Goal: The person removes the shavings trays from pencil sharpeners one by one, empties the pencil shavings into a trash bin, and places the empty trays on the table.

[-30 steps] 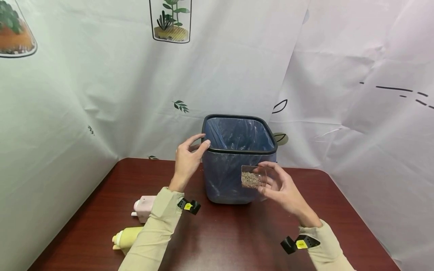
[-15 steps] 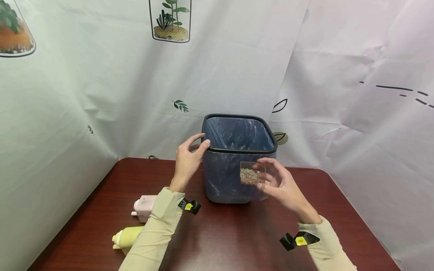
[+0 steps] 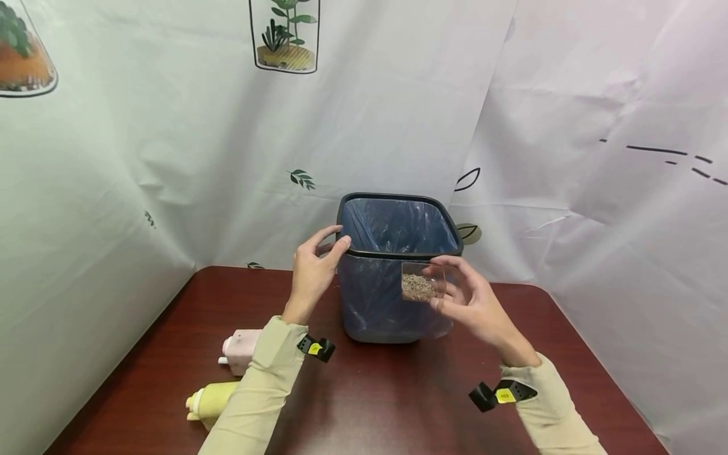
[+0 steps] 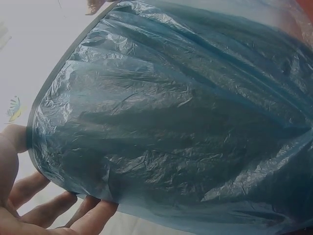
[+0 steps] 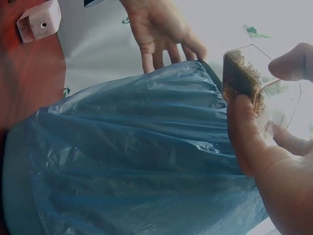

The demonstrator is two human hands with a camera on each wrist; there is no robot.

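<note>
A trash can (image 3: pixel 375 303) lined with a translucent blue bag stands on the table. My left hand (image 3: pixel 314 268) holds its near left corner, thumb at the black rim (image 3: pixel 398 255) and fingers along the side; in the left wrist view the fingers (image 4: pixel 95 215) press against the bag. My right hand (image 3: pixel 469 300) grips a small clear plastic box (image 3: pixel 418 282) between thumb and fingers, just in front of the rim. Brownish, fine dry bits (image 5: pixel 242 78) fill part of the box, which is tilted in the right wrist view. The bag shows no contents from the head view.
A pink bottle-like container (image 3: pixel 241 349) and a yellow one (image 3: pixel 213 401) lie on the dark red table (image 3: pixel 364 404) at the left, partly covered by the left sleeve (image 3: pixel 258 395). A white printed cloth wall (image 3: pixel 227 139) rises close behind the can.
My right hand has raised the clear box a little, up toward the can's rim. The left hand keeps its hold at the corner, and the can stays in place.
</note>
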